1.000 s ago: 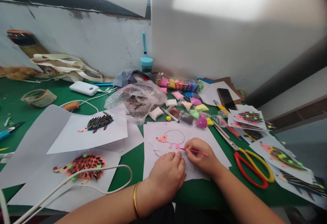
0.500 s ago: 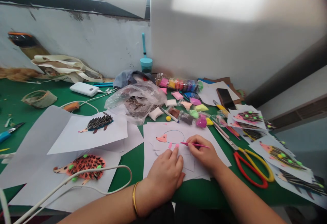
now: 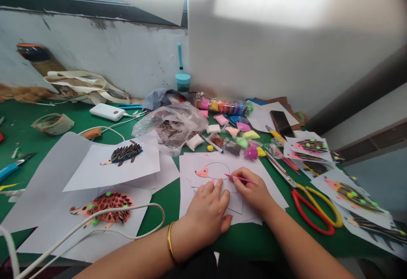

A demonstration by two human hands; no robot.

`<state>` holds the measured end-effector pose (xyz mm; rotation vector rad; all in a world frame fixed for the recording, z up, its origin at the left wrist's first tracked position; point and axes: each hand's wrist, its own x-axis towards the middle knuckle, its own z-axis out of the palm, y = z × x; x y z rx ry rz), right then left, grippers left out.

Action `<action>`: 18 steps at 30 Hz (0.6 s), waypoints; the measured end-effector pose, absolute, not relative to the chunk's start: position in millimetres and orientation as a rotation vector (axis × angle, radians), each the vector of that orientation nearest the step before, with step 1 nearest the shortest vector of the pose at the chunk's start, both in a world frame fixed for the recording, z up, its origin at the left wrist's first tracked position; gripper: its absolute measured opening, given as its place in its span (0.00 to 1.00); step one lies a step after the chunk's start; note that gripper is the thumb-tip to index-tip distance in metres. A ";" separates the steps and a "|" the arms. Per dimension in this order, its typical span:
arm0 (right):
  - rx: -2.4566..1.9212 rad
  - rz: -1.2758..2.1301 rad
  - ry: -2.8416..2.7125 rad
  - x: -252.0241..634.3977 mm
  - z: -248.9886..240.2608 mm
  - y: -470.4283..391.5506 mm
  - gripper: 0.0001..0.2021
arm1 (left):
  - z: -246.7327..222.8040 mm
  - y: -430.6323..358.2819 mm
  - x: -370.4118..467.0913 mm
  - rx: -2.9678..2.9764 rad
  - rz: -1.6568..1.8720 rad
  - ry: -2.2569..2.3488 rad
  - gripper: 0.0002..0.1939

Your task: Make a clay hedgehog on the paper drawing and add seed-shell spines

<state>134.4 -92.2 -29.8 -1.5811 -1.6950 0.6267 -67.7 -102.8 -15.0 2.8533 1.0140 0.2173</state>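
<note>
A: Your right hand [image 3: 254,190]?
B: Pinching the pink tool [image 3: 244,179] over the sheet [image 3: 185,194], point at the lower right of the oval [image 3: 218,163].
A: Left hand [image 3: 206,213]?
B: Fingers spread, grasping nothing that shows; fingertips on the sheet, by a pink bit [image 3: 213,180]. Can't tell what's under them.
A: Pink face [image 3: 202,172]?
B: On the sheet, at the oval's left end. You've got smaller papers layered under your fingers there too.
A: What could go wrong for you?
B: Press hard with those fingertips and you may flatten the pink bit, if it's as soft as it looks. Lift fast and it may stick to your skin.
A: And the tool?
B: Looks pointed. Slip and you could scratch the paper, or jab your left fingers, which sit close. Papers look loose, so a sideways push could skew the oval.
A: Around you?
B: Cable [image 3: 163,217] loops left of the sheet, near your left forearm; swing back and you may snag it. Scissors [image 3: 305,211] lie right of the sheet; your right elbow could knock them. Yellow ball [image 3: 210,148] sits just beyond the sheet's far edge; a bump could roll it.
</note>
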 end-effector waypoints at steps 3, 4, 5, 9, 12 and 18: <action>-1.590 0.635 -1.688 134.2 -30.7 -91.9 0.05 | -16.5 -100.3 -67.3 2.825 0.279 1.014 0.33; -1.590 0.633 -1.689 134.3 -31.0 -91.9 0.05 | -17.8 -99.5 -67.3 2.817 0.314 1.016 0.35; -1.591 0.631 -1.691 134.5 -31.0 -91.9 0.05 | -19.0 -98.6 -67.6 2.806 0.345 1.026 0.36; -1.609 0.642 -1.694 134.5 -29.9 -91.9 0.06 | -22.0 -94.2 -69.7 2.796 0.453 1.098 0.37; -1.624 0.668 -1.684 134.1 -29.0 -91.9 0.06 | -23.1 -89.3 -71.9 2.852 0.553 1.126 0.36; -1.608 0.649 -1.699 133.5 -29.3 -92.7 0.06 | -24.9 -80.9 -73.8 2.964 0.476 1.012 0.35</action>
